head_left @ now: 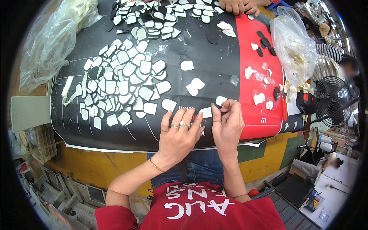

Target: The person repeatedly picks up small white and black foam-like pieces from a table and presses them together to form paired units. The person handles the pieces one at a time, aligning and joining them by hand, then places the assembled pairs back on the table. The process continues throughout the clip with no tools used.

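My left hand (179,132) lies palm down near the front edge of the black sheet, fingers stretched out and slightly spread. A white pad (206,112) is between my two hands, beside the left index fingertip and touching the right thumb. My right hand (229,124) is closed, thumb and index finger bent together at a second small white rounded pad (221,100); its lower edge is hidden by the fingers. Just beyond my left fingers sits a white pad with a dark rim (168,104). Several loose white pads (192,89) lie farther off.
A large heap of white, dark-edged pads (122,84) spreads to the left, with another pile (161,19) behind. Another person's hands (239,5) work at the far edge. Plastic bags (293,42) and a black fan (331,97) stand right; scraps dot the red strip (249,115).
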`<state>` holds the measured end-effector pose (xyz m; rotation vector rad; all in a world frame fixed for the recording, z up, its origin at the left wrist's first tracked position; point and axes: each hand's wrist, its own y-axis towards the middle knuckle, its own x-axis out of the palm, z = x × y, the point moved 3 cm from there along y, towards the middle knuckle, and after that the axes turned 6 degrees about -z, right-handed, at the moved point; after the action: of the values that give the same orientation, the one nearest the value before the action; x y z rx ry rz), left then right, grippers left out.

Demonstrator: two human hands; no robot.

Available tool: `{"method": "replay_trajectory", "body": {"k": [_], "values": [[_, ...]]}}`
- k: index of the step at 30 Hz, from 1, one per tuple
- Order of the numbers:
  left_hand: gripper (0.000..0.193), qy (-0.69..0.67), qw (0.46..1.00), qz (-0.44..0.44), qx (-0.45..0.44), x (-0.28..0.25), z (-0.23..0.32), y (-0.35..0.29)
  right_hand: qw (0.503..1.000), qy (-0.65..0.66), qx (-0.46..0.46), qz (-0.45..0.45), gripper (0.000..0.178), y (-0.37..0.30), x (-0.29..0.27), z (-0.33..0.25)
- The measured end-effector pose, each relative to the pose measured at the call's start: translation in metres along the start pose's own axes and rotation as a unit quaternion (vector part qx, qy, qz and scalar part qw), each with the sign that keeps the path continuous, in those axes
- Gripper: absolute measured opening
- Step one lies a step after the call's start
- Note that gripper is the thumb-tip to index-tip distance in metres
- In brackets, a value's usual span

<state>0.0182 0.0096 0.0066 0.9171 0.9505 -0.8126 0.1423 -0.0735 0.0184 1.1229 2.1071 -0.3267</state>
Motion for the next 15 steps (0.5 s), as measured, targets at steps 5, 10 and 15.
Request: {"method": "replay_trajectory", "body": {"k": [5, 10, 15], "values": [[0.039, 0.001, 0.999, 0.005, -0.044, -0.009, -0.017, -0.011, 0.997, 0.073, 0.007, 0.001, 0.014, -0.003, -0.020, 0.013], [0.050, 0.051, 0.992, 0.034, -0.111, -0.026, -0.056, -0.031, 0.999, -0.014, -0.007, 0.035, 0.018, 0.000, -0.050, 0.026], [0.050, 0.059, 0.985, 0.108, -0.123, -0.030, -0.054, -0.036, 0.996, -0.091, -0.007, 0.001, 0.028, 0.006, -0.056, 0.030]]}}
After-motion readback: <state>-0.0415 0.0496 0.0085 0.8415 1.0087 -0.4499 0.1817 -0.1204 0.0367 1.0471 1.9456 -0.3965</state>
